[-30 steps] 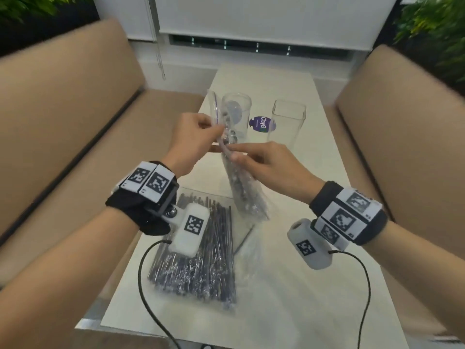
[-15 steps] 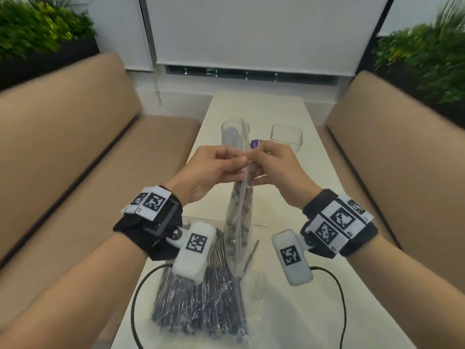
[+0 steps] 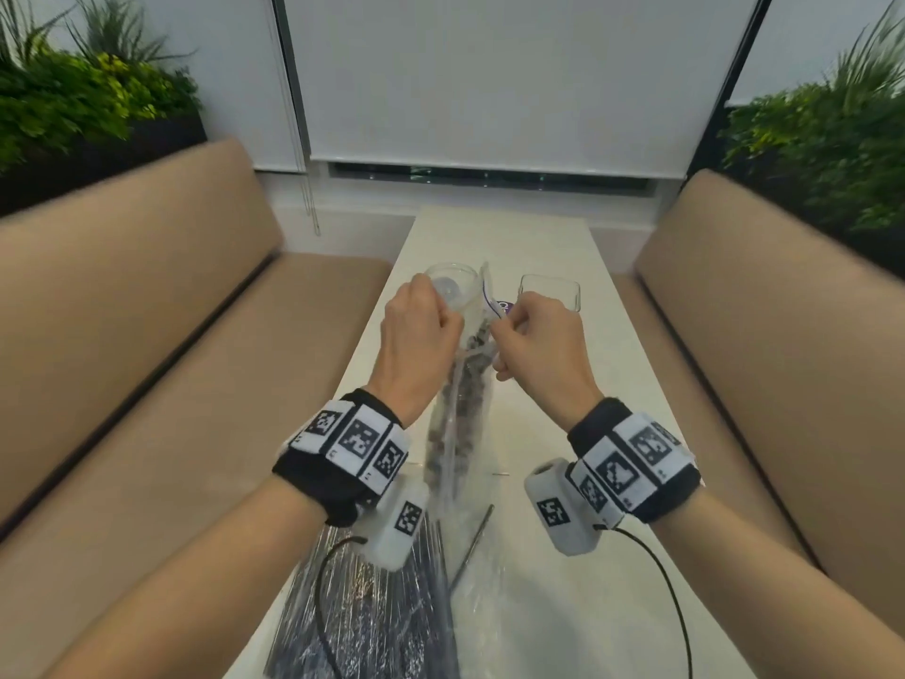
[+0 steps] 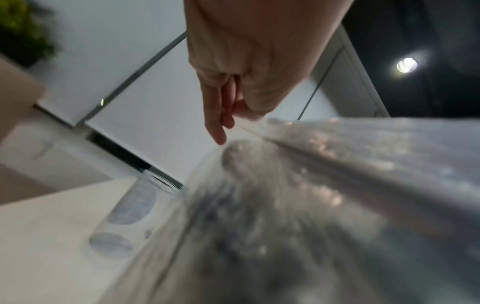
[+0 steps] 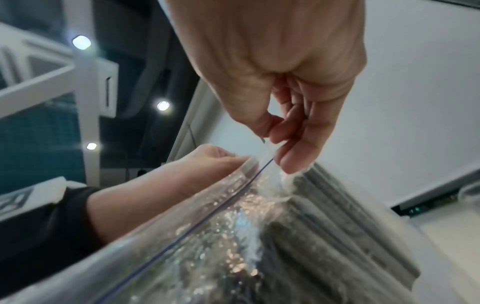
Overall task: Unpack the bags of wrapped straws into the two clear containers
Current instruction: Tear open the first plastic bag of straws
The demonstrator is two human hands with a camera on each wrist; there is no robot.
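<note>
I had the zip bag of wrapped straws hanging upright between my two grips, above the table. My left hand pinched one lip of the mouth, my right hand the other lip by the blue zip line. The film looked thin and slippery, the load light but floppy, so I judged the lips beside the seal the only sure hold. Beyond my grips stood the round container and the square container.
</note>
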